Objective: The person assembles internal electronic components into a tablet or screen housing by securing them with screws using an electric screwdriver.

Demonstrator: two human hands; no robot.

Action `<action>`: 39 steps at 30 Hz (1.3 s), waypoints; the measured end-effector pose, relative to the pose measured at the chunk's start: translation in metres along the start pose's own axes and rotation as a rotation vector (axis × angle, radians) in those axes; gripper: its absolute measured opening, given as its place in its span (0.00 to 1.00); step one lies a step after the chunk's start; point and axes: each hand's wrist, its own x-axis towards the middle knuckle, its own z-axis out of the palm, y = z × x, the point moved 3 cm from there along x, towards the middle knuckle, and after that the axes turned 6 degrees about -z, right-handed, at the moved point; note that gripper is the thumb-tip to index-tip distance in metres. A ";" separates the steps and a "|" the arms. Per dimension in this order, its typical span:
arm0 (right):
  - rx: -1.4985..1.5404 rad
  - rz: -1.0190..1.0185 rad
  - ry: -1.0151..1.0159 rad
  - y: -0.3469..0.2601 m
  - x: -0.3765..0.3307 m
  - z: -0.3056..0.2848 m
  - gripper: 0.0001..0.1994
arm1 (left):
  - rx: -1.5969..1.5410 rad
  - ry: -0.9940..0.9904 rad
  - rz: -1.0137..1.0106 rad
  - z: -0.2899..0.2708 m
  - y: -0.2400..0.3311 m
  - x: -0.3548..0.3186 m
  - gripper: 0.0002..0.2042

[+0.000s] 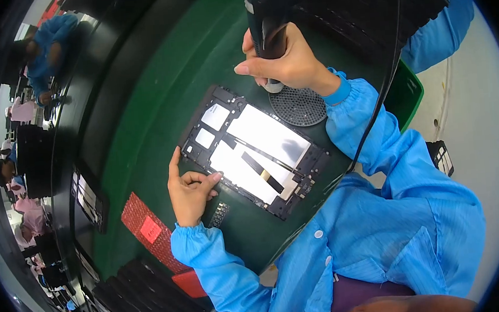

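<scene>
An opened tablet (256,185), a black frame with bright silver-white panels inside, lies at an angle on the green work mat. My left hand (190,190) holds its left edge, with the thumb on the rim and the index finger stretched along the upper left corner. My right hand (289,59) is wrapped round a black electric screwdriver (268,34), held upright. Its pale lower end comes down at the near edge of a round grey dish (300,108) dotted with small holes, just beyond the tablet. The very tip of the screwdriver is too small to make out.
A small strip of dark parts (219,215) lies by my left wrist. Further left is a red bubble-wrap pouch (148,225), near stacked black trays (149,296). A black cable (385,81) hangs past my right sleeve. A green bin (411,93) stands at the right.
</scene>
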 end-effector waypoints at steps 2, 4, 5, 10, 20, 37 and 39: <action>0.000 0.005 -0.003 0.000 -0.001 -0.001 0.12 | 0.000 0.006 0.006 0.000 -0.001 0.000 0.45; 0.008 0.010 -0.015 0.000 0.000 0.001 0.12 | -0.005 0.012 0.005 -0.001 -0.002 -0.001 0.45; 0.014 0.022 0.002 0.000 0.000 0.003 0.12 | -0.012 0.020 0.002 -0.002 -0.003 -0.002 0.45; -0.126 -0.078 0.028 -0.015 0.003 0.007 0.14 | -0.084 -0.023 0.031 -0.009 -0.012 0.008 0.41; 0.210 0.003 -0.339 -0.019 0.001 0.155 0.16 | -0.117 -0.049 0.019 -0.018 -0.027 0.015 0.25; 0.215 0.075 -0.396 -0.003 -0.006 0.174 0.16 | -0.181 -0.054 0.059 -0.015 -0.022 0.013 0.25; 0.185 0.067 -0.402 -0.001 -0.005 0.176 0.16 | -0.187 -0.052 0.062 -0.017 -0.023 0.013 0.25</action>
